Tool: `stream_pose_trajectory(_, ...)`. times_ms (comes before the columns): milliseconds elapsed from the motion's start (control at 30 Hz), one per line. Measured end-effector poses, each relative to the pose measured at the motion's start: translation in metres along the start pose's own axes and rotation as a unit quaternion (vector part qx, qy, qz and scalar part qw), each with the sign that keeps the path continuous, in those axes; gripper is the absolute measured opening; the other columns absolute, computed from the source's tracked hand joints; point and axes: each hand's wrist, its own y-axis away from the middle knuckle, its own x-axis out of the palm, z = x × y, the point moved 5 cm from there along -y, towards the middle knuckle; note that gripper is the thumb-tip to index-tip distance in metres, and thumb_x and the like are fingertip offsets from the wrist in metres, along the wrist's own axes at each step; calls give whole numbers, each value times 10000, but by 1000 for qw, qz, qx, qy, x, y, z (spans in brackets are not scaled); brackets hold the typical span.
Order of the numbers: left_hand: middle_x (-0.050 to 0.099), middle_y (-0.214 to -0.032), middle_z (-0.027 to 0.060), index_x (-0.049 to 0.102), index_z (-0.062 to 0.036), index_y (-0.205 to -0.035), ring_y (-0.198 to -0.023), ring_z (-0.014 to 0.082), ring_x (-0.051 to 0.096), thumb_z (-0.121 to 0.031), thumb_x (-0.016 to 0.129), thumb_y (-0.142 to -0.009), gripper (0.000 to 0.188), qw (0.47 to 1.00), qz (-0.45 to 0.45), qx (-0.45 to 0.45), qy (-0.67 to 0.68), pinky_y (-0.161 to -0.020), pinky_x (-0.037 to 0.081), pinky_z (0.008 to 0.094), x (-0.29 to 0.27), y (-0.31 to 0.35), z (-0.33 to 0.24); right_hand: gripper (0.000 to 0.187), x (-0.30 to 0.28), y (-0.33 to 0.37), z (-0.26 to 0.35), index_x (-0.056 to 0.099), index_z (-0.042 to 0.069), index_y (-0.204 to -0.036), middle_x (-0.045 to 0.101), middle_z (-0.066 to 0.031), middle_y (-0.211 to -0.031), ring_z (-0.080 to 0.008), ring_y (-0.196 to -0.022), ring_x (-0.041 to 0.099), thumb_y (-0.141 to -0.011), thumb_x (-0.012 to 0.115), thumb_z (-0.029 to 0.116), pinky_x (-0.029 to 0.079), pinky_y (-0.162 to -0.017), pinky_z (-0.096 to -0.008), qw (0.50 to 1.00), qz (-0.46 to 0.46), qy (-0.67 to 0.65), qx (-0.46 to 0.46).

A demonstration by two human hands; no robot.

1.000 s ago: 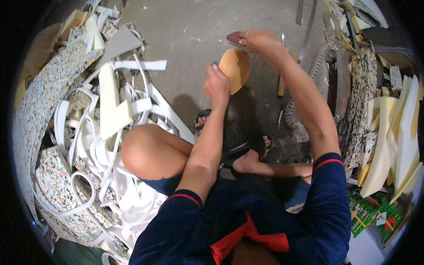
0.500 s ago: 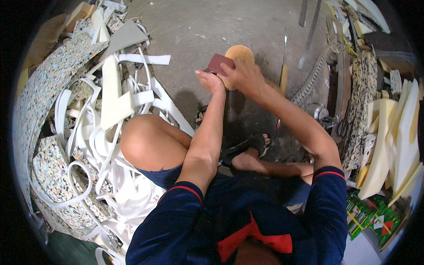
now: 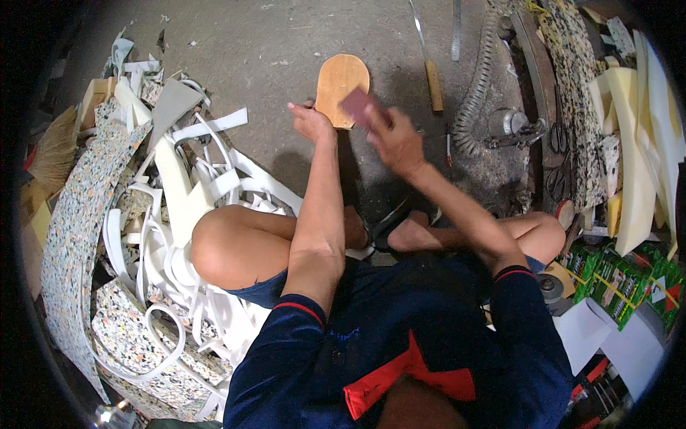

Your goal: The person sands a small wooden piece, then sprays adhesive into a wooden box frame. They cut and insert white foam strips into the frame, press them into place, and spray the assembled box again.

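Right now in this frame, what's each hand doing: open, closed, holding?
Left hand: holding the tan rounded board at its lower left edge.
Right hand: closed on the reddish-brown block.

Foam offcuts and loose tools around a bare grey floor (image 3: pixel 250 43).
On the left, white foam strips (image 3: pixel 182 268) lie tangled beside a speckled foam sheet (image 3: pixel 82 207), with a straw broom (image 3: pixel 56 146) at the far-left edge; toward the far right, a wooden-handled tool (image 3: pixel 434 86) lies near a ribbed hose (image 3: pixel 468 107), then scissors (image 3: pixel 559 139), cream foam pieces (image 3: pixel 632 143) and, nearer, green packages (image 3: pixel 607 279) beside white sheets (image 3: pixel 582 332).
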Motion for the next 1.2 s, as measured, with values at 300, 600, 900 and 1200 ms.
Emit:
stream_pose_trajectory(300, 664, -878, 200, 629, 88, -877, -836, 316, 630, -484, 341, -1045, 662, 994, 32, 44, -90, -810, 480, 456, -3, -13, -6, 661, 11, 5, -47, 419, 268, -1464, 482, -158, -1226, -388, -989, 575, -866, 696, 221, 543, -821, -482, 998, 15, 8, 54)
stream_pose_trajectory(600, 668, -892, 192, 626, 63, -889, -837, 288, 643, -443, 357, -1056, 597, 997, 44, -21, 61, -755, 508, 432, 5, -16, 7, 609, -9, -42, 1, 441, 248, -1460, 505, -176, -1279, -379, -1066, 570, -895, 667, 267, 545, -840, -453, 998, 62, -5, 30)
stream_pose_trajectory(900, 662, -837, 201, 604, 77, -811, -784, 306, 613, -411, 353, -1054, 600, 999, 13, 15, 44, -768, 478, 449, -4, -22, 19, 695, -2, 11, -78, 336, 137, -1516, 533, -225, -1172, -416, -1042, 571, -898, 650, 180, 494, -896, -491, 978, -70, -152, 126)
stream_pose_trajectory(1200, 665, -886, 250, 620, 107, -877, -824, 379, 611, -416, 325, -1055, 625, 1000, 6, 25, -3, -826, 454, 499, 3, -13, 7, 705, 33, 38, 28, 335, 86, -1509, 465, -274, -1266, -478, -1110, 533, -882, 657, 125, 470, -934, -498, 964, -32, -210, 162)
